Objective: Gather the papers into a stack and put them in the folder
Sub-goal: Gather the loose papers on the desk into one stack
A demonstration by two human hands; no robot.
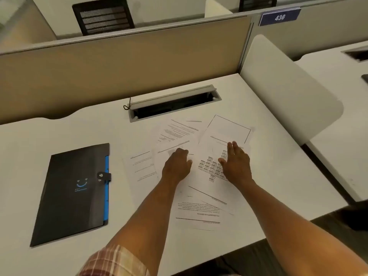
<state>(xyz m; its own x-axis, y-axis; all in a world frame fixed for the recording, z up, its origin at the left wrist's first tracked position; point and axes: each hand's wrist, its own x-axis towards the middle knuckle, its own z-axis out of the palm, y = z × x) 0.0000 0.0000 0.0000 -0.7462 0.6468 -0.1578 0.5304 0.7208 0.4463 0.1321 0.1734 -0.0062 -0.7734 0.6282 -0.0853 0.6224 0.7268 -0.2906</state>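
Several printed white papers [201,204] lie scattered and overlapping on the white desk [59,132], right of centre. My left hand [177,166] rests palm down on the middle sheets, fingers curled a little. Flat over a sheet with a diagram of small boxes is my right hand [236,164], fingers stretched forward. Neither hand grips anything. A black folder [71,194] with a blue edge and a snap strap lies closed on the desk to the left, apart from the papers.
A grey cable hatch [173,102] stands open in the desk just behind the papers. A beige partition [119,62] closes the back. A white side panel [288,96] stands on the right. The desk's front edge runs close below the papers.
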